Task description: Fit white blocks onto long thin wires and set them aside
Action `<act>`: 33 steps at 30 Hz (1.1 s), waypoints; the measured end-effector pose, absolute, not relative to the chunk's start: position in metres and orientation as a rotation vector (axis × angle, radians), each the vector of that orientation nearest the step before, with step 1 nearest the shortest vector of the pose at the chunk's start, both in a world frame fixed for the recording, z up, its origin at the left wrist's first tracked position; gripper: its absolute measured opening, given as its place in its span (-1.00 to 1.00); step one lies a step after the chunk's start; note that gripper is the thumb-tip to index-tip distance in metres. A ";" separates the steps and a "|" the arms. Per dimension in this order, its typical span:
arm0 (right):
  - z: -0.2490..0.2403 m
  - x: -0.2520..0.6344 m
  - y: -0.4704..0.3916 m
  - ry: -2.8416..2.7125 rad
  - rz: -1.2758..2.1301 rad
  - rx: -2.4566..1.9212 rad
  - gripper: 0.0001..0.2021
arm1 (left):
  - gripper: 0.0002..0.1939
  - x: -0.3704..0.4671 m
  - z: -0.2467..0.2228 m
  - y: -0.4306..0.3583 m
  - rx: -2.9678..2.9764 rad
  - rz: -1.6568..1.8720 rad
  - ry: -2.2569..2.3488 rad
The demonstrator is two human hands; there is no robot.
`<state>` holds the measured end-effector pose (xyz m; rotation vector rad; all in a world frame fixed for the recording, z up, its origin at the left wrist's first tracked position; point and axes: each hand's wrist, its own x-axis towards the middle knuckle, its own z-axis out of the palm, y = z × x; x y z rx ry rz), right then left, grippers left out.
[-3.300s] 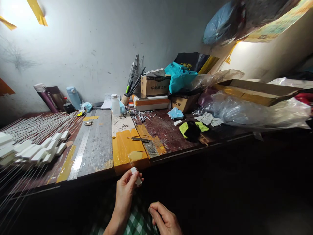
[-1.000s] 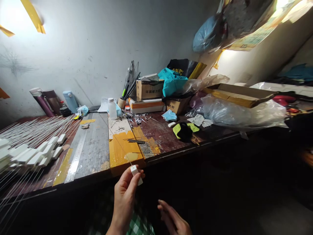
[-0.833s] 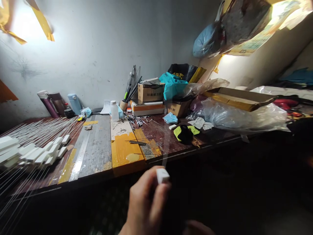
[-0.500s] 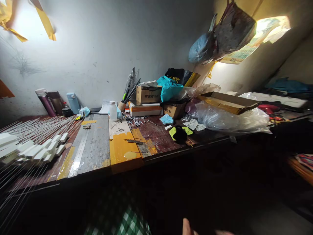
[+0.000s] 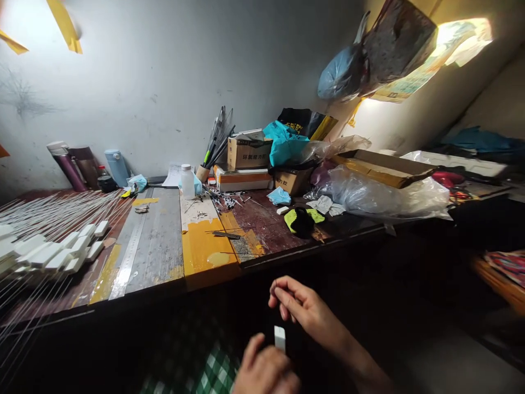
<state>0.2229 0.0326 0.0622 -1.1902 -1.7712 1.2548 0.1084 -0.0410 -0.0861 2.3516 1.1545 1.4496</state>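
Note:
My left hand (image 5: pixel 266 369), blurred, is low in front of the bench. Its fingers are curled around a small white block (image 5: pixel 279 338) whose upper end sticks up beyond them. Above and to the right is my right hand (image 5: pixel 301 306), thumb and forefinger pinched together. A short dark sliver seems to show at the pinch, too fine to name. On the bench at the left lies a pile of similar white blocks (image 5: pixel 57 256) with thin pale rods (image 5: pixel 74 210) sticking out of them.
A metal ruler (image 5: pixel 130 257) lies on the grey board near the bench edge. Orange tape (image 5: pixel 200 257) bears a glossy puddle of glue (image 5: pixel 218 259). Behind stand a white bottle (image 5: pixel 187 181) and cardboard boxes (image 5: pixel 246 156). Clear plastic bags (image 5: pixel 369 197) are on the right.
Both hands have risen into view from the bottom edge, the left now showing the white block. The view has shifted slightly, so the bench items sit a little further left.

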 end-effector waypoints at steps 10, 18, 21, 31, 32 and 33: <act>0.076 0.160 0.098 -1.886 1.315 -0.940 -0.78 | -0.64 0.048 -0.037 -0.004 0.912 1.213 1.029; 0.073 0.113 0.138 -1.906 0.972 -0.985 -0.86 | -0.75 0.036 -0.053 0.010 0.827 1.443 1.209; 0.077 0.096 0.152 -1.912 0.895 -0.977 -0.85 | -0.73 0.033 -0.056 0.014 0.805 1.473 1.253; 0.073 0.117 0.110 -1.887 0.748 -1.065 -0.77 | -0.73 0.021 -0.039 0.028 0.756 1.524 1.304; 0.063 0.125 0.098 -1.884 0.754 -1.130 -0.77 | -0.73 0.020 -0.039 0.029 0.754 1.533 1.288; 0.051 0.134 0.086 -1.895 0.777 -1.181 -0.78 | -0.74 0.020 -0.040 0.029 0.748 1.538 1.269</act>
